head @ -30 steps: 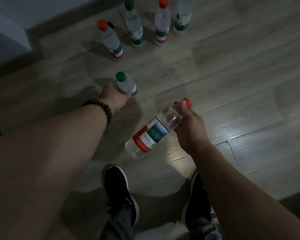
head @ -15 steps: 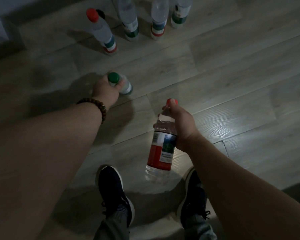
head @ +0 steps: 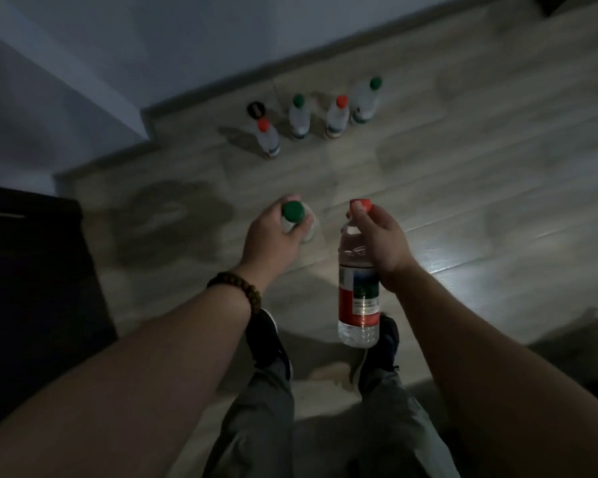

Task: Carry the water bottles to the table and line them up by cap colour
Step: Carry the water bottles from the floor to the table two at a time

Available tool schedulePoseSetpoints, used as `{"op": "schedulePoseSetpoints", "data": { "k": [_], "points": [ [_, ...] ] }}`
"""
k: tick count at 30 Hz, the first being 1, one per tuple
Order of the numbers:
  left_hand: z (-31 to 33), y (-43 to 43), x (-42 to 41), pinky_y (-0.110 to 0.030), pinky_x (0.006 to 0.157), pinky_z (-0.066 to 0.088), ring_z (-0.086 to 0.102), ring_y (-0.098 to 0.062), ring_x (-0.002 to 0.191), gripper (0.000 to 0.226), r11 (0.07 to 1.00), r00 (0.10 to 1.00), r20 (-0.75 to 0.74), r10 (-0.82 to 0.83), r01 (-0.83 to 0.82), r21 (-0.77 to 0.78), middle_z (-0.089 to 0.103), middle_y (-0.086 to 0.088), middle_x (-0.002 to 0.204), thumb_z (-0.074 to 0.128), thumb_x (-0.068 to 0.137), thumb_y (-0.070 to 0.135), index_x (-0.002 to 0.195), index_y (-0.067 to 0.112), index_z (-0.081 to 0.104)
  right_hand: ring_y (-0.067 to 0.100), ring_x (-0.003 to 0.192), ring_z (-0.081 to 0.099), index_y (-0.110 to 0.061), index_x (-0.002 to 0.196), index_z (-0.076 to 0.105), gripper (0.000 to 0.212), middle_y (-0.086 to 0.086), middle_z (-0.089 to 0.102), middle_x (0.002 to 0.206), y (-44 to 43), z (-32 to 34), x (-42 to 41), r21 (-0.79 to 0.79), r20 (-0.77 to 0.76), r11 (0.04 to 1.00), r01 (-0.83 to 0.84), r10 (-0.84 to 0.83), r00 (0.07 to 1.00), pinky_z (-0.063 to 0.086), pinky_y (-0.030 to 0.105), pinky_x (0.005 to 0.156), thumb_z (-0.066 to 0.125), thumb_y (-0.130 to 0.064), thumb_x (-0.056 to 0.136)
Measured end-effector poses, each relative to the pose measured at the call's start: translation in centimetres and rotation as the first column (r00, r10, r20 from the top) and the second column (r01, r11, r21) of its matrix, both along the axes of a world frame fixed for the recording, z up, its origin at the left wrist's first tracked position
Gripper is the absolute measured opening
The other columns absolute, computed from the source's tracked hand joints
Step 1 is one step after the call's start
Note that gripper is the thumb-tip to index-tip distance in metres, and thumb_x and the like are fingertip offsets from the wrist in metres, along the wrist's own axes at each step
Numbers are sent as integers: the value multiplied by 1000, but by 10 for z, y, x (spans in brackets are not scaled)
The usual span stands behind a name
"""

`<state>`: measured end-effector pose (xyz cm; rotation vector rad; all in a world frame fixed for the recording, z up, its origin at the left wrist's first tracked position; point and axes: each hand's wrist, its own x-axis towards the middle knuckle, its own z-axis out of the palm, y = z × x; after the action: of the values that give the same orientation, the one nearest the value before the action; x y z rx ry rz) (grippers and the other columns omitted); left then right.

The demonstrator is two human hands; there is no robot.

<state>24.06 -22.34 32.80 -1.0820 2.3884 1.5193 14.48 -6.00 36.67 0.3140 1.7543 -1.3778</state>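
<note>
My left hand (head: pixel 273 238) grips a green-capped water bottle (head: pixel 293 211) by its neck, seen almost end-on from above. My right hand (head: pixel 380 236) holds a red-capped bottle (head: pixel 358 291) by the neck, so it hangs upright above the wooden floor and my shoes. Further away several bottles stand on the floor near the wall: a red-capped one (head: pixel 267 139), a green-capped one (head: pixel 299 115), another red-capped one (head: pixel 337 117) and another green-capped one (head: pixel 365 103).
A small black round object (head: pixel 256 109) lies on the floor behind the left standing bottle. A grey wall with a stepped corner (head: pixel 145 119) runs along the back. A dark piece of furniture (head: pixel 32 270) stands at the left. The room is dim.
The view has risen and pulled back from the floor. My left hand has lifted the green-capped bottle. The red-capped bottle swung from tilted to hanging upright in my right hand.
</note>
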Motion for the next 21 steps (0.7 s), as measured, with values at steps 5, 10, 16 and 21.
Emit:
{"op": "schedulePoseSetpoints", "data": {
  "k": [5, 10, 16, 21],
  "points": [
    [182, 4, 1, 2, 74, 39, 61, 11, 89, 24, 998, 987, -149, -52, 49, -29, 65, 27, 97, 63, 90, 57, 106, 39, 65, 27, 79, 68, -10, 104, 65, 39, 14, 66, 91, 11, 157, 1, 45, -144, 999, -13, 20, 989, 60, 45, 75, 59, -49, 100],
    [331, 19, -24, -2, 72, 41, 61, 17, 87, 10, 995, 933, -348, -94, 98, -4, 65, 40, 88, 60, 90, 53, 89, 44, 62, 17, 71, 71, -21, 102, 66, 31, 5, 70, 84, 42, 279, -6, -1, -261, 998, 63, -61, 963, 58, 30, 62, 59, -51, 99],
    [417, 57, -92, -45, 79, 61, 75, -24, 81, 22, 976, 925, -373, -73, 142, 163, 76, -1, 80, 67, 77, 54, 78, 32, 69, 22, 85, 74, -23, 104, 68, 35, 4, 74, 95, 98, 358, -31, -37, -391, 964, 265, -258, 884, 62, 42, 81, 58, -56, 98],
    [440, 118, -159, -50, 74, 60, 74, -32, 74, 29, 929, 922, -351, -161, 262, 261, 75, -17, 83, 71, 75, 47, 81, 19, 70, 27, 95, 73, -25, 110, 66, 36, 6, 74, 103, 156, 387, -81, -97, -436, 939, 331, -339, 834, 59, 53, 91, 55, -58, 99]
  ]
}}
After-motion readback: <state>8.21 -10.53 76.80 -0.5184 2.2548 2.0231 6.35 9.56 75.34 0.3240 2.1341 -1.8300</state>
